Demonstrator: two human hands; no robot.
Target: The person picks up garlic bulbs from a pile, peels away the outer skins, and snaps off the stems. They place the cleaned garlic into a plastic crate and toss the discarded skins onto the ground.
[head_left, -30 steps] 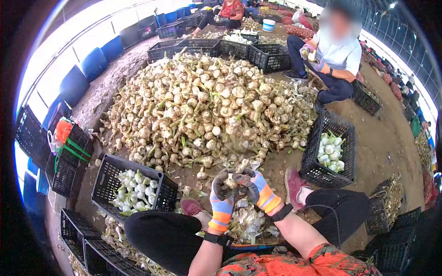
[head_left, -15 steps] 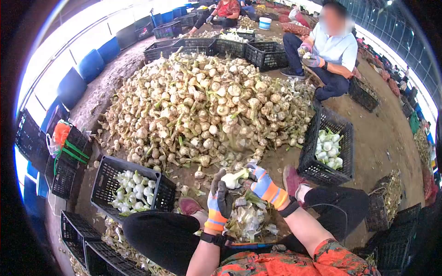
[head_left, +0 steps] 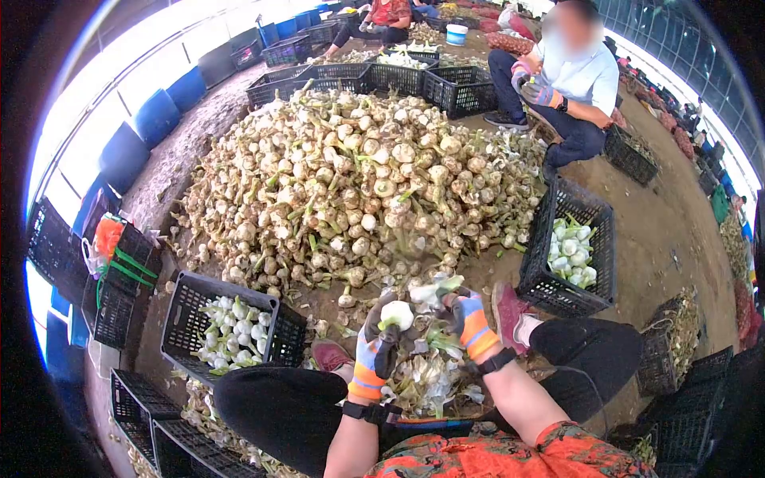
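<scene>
A white, peeled garlic bulb (head_left: 396, 315) with a short green stem sits in my left hand (head_left: 378, 342), whose dark-palmed glove is closed around it. Just to the right, my right hand (head_left: 470, 319) pinches a loose piece of garlic skin (head_left: 437, 291), pale with a green edge, apart from the bulb. Below both hands, between my legs, lies a heap of stripped skins (head_left: 430, 378). In front of me rises a big pile of unpeeled garlic (head_left: 343, 191) with dirty skins and cut stems.
At left a black crate (head_left: 179, 319) holds clean white bulbs; another black crate (head_left: 606, 255) at right does too. A co-worker (head_left: 574, 80) crouches beyond the pile, handling something. More crates (head_left: 462, 92) line the pile's far edge, with a white-and-blue bucket (head_left: 457, 35) behind.
My right hand has pulled away from the bulb with a strip of skin. The bulb in my left hand now shows clean and white, its stem turned toward me.
</scene>
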